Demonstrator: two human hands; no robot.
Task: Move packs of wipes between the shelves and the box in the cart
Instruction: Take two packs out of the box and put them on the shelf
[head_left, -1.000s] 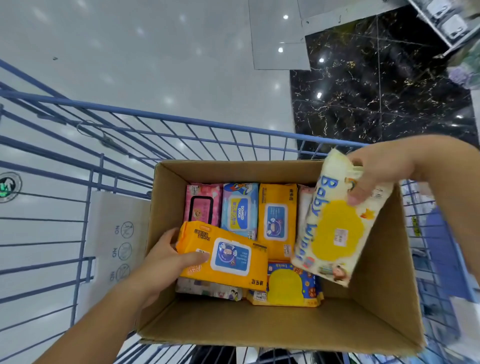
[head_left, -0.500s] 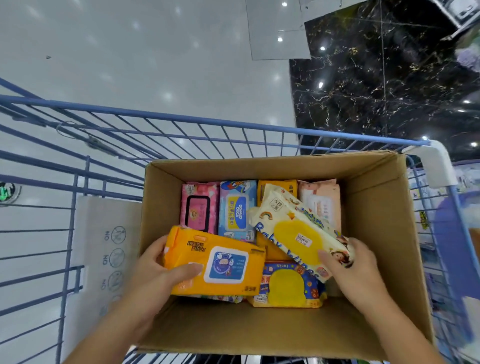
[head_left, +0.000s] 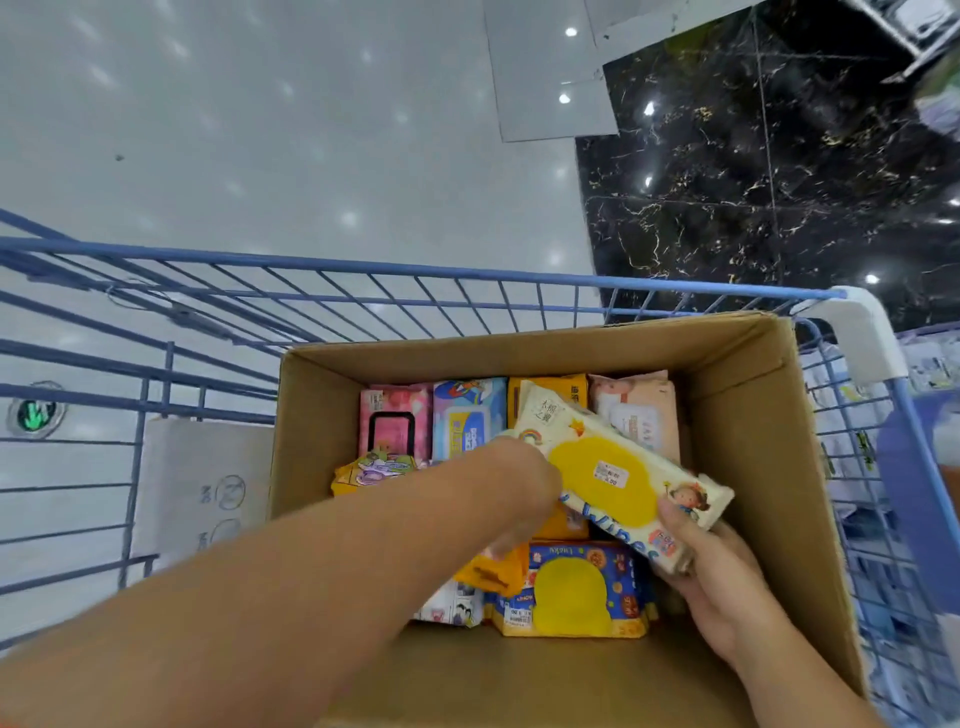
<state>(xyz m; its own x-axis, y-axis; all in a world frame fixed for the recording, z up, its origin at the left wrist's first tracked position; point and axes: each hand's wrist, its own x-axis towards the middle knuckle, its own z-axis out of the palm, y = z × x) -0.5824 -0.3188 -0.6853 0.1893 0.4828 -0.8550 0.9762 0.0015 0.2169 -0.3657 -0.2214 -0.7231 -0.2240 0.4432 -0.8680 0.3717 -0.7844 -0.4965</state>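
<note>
Low inside the brown cardboard box (head_left: 753, 415), my right hand (head_left: 727, 587) grips the near end of the cream soft-plastic wipes pack with the yellow lid (head_left: 608, 473), which I should lower flat, while my left hand (head_left: 524, 483) is too blurred to tell what its fingers do.

In the cart (head_left: 415, 270), toward its right side, a box (head_left: 753, 467). Along the box's far wall, 4 packs (head_left: 467, 415) in a row. Across the row's right half, a tilted Baby Wipes pack (head_left: 602, 467), near end in the right hand (head_left: 727, 587). Nearer and lower, a Lucky pack (head_left: 571, 587). Just left of the Baby Wipes pack, the left hand (head_left: 524, 483).
</note>
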